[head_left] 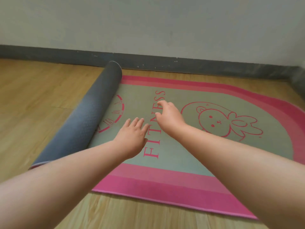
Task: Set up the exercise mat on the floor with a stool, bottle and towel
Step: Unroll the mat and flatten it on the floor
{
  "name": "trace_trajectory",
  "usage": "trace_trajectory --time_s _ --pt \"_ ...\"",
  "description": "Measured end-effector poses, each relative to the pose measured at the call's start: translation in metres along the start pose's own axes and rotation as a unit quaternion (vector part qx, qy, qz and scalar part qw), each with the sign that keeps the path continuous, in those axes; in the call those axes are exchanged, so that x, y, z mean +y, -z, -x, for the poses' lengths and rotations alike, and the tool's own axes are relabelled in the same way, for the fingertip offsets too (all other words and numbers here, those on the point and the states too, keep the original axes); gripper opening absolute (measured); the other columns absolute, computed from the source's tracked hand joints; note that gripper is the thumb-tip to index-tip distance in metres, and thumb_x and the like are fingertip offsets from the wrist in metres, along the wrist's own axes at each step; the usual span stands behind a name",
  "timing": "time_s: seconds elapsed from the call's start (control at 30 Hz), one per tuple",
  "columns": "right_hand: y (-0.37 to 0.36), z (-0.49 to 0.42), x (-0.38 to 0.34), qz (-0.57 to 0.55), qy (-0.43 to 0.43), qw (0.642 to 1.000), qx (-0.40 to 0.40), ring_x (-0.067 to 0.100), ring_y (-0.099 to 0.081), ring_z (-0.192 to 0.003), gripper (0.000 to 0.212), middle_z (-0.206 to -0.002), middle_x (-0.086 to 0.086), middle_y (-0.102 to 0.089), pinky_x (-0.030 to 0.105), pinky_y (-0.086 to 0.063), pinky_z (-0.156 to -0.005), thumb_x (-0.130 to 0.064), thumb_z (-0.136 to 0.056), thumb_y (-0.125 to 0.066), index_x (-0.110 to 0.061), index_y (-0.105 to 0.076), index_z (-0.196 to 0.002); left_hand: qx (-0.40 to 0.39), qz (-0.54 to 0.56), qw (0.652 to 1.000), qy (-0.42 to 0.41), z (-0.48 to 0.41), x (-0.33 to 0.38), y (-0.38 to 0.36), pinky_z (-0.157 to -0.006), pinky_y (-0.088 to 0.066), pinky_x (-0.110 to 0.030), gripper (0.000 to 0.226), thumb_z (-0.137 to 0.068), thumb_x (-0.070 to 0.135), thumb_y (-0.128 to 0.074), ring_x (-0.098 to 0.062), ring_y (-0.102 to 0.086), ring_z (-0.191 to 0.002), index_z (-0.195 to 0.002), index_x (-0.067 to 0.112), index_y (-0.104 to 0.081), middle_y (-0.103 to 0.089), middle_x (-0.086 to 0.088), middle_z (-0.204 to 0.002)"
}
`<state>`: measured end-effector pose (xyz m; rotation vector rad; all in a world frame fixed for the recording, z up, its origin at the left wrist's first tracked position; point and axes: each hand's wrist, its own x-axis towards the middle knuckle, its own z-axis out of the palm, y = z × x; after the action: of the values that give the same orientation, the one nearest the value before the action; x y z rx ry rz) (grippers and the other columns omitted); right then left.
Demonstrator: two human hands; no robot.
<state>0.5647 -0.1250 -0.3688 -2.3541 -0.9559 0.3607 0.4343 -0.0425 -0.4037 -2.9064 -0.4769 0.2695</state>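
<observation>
From the bottom edge, the empty left hand (132,138), fingers straight, and loosely curled, empty right hand (168,116) hang over the pink-bordered grey-green foam mat (181,154) mid-frame; best push its dark grey roll (92,109) leftward evenly.

In view is 1 exercise mat (214,96), which has 1 rolled-up grey end (85,116) and 3 pink prints on its flat part: 1 rabbit drawing (219,123), 1 clock face (115,113) and 1 word, FITNESS (151,153). There are 2 bare hands, 1 left hand (132,138) and 1 right hand (168,116), on 2 bare forearms. The room shows 1 wooden floor (33,96), 1 pale wall (148,22) and 1 dark skirting board (198,65).
</observation>
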Motion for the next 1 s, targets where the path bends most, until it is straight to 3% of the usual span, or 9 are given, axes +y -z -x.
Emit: trace_trajectory --time_s 0.2,0.37,0.53,0.7,0.8,0.87,0.93,1.0 --pt "-0.091 -0.004 -0.053 -0.011 -0.04 0.998 -0.036 0.03 -0.042 -0.13 0.046 -0.141 0.011 -0.043 0.039 -0.038 -0.104 -0.018 -0.094 -0.044 -0.017 -0.04 -0.14 -0.008 0.025 0.997 0.078 0.041 -0.077 -0.055 -0.117 -0.011 -0.047 0.059 -0.099 0.037 -0.036 -0.029 -0.009 -0.146 -0.149 0.012 -0.018 -0.013 -0.014 -0.158" --pt "-0.161 0.002 -0.092 -0.006 -0.028 0.996 -0.083 0.029 -0.044 -0.129 0.047 -0.14 0.009 -0.046 0.037 -0.037 -0.104 -0.019 -0.093 -0.045 -0.017 -0.042 -0.14 -0.06 0.002 0.993 0.105 0.088 -0.133 -0.111 -0.117 -0.003 -0.049 0.058 -0.097 0.026 -0.035 -0.028 -0.005 -0.147 -0.151 0.015 -0.017 -0.009 -0.01 -0.16" --pt "-0.212 0.006 -0.125 -0.019 -0.031 0.991 -0.131 0.03 -0.051 -0.123 0.049 -0.136 0.008 -0.054 0.036 -0.043 -0.099 -0.013 -0.092 -0.043 -0.022 -0.041 -0.14 -0.041 -0.007 0.992 0.118 0.123 -0.173 -0.147 -0.114 0.007 -0.053 0.051 -0.093 0.022 -0.034 -0.024 0.0 -0.148 -0.144 0.018 -0.036 -0.009 -0.009 -0.16" --pt "-0.255 0.008 -0.156 -0.021 -0.049 0.982 -0.18 0.031 -0.053 -0.12 0.058 -0.135 0.008 -0.055 0.034 -0.044 -0.096 -0.009 -0.087 -0.04 -0.024 -0.036 -0.143 -0.013 0.025 0.977 0.213 0.151 -0.223 -0.168 -0.114 -0.003 -0.054 0.068 -0.086 0.013 -0.043 -0.027 0.002 -0.148 -0.149 0.028 -0.021 0.001 -0.007 -0.161" --pt "-0.282 0.01 -0.177 -0.027 -0.042 0.977 -0.205 0.03 -0.051 -0.124 0.06 -0.138 0.008 -0.053 0.033 -0.041 -0.099 -0.01 -0.087 -0.041 -0.025 -0.034 -0.145 0.026 0.079 0.953 0.291 0.166 -0.252 -0.176 -0.107 -0.029 -0.045 0.053 -0.094 0.015 -0.045 -0.03 -0.025 -0.141 -0.144 0.029 -0.034 -0.024 -0.011 -0.156" --pt "-0.298 0.011 -0.19 -0.03 -0.03 0.976 -0.214 0.03 -0.051 -0.124 0.06 -0.138 0.008 -0.054 0.032 -0.04 -0.099 -0.012 -0.088 -0.043 -0.027 -0.034 -0.145 0.089 0.103 0.933 0.334 0.171 -0.268 -0.178 -0.088 -0.043 -0.042 0.038 -0.094 0.018 -0.05 -0.032 -0.049 -0.12 -0.132 0.023 -0.052 -0.049 -0.013 -0.136" --pt "-0.312 0.012 -0.203 -0.032 -0.018 0.974 -0.221 0.029 -0.051 -0.125 0.06 -0.138 0.007 -0.054 0.033 -0.039 -0.101 -0.014 -0.087 -0.045 -0.028 -0.035 -0.145 0.127 0.104 0.911 0.378 0.175 -0.286 -0.18 -0.073 -0.044 -0.04 0.03 -0.093 0.018 -0.052 -0.033 -0.054 -0.104 -0.123 0.02 -0.059 -0.057 -0.011 -0.116" --pt "-0.329 0.013 -0.216 -0.028 -0.006 0.972 -0.233 0.028 -0.051 -0.124 0.061 -0.139 0.005 -0.054 0.033 -0.04 -0.1 -0.014 -0.087 -0.046 -0.029 -0.034 -0.145 0.14 0.149 0.86 0.467 0.179 -0.308 -0.187 -0.067 -0.041 -0.04 0.024 -0.095 0.015 -0.047 -0.035 -0.054 -0.099 -0.116 0.015 -0.059 -0.056 -0.012 -0.109"
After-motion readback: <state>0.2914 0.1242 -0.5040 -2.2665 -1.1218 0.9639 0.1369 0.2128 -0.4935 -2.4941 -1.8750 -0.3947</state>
